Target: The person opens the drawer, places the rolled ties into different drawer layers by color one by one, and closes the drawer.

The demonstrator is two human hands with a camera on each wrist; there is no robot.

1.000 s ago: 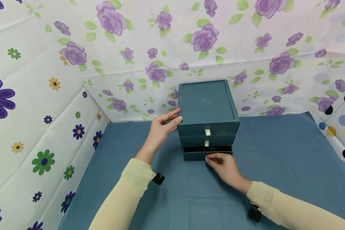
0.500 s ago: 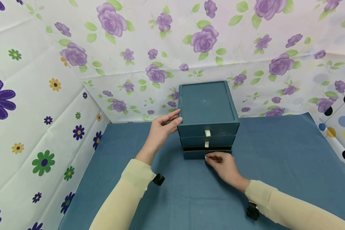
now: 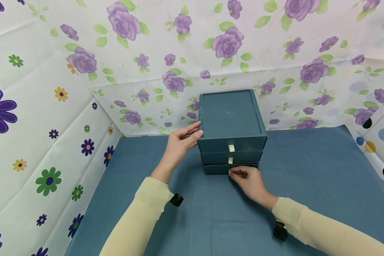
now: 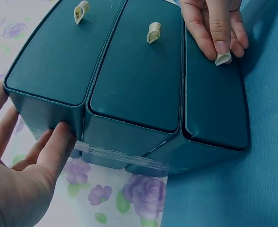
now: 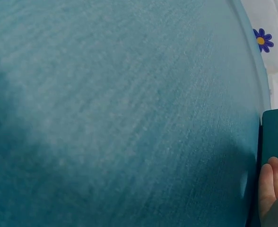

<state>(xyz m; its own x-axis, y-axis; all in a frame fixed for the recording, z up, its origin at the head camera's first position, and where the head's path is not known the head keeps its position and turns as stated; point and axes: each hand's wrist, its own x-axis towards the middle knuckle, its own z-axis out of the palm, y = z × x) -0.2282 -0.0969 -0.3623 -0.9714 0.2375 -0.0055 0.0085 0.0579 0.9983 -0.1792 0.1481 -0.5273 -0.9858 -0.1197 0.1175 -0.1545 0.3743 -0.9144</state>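
A dark teal three-drawer box stands on the blue cloth against the back wall. Each drawer front has a small cream pull tab; the top tab and middle tab show plainly. My right hand pinches the tab of the bottom drawer, whose front sits nearly level with the others, a thin dark gap along its edge in the left wrist view. With straight, spread fingers, my left hand touches the box's left side near the top edge.
Blue cloth covers the table around the box. A purple-rose printed sheet hangs behind, with a daisy-printed sheet on the left. Black wrist cameras sit under both sleeves.
The bottom drawer has slid inward, its dark opening narrowing to almost nothing. My right hand has moved slightly toward the box with the tab; my left hand has stayed in place.
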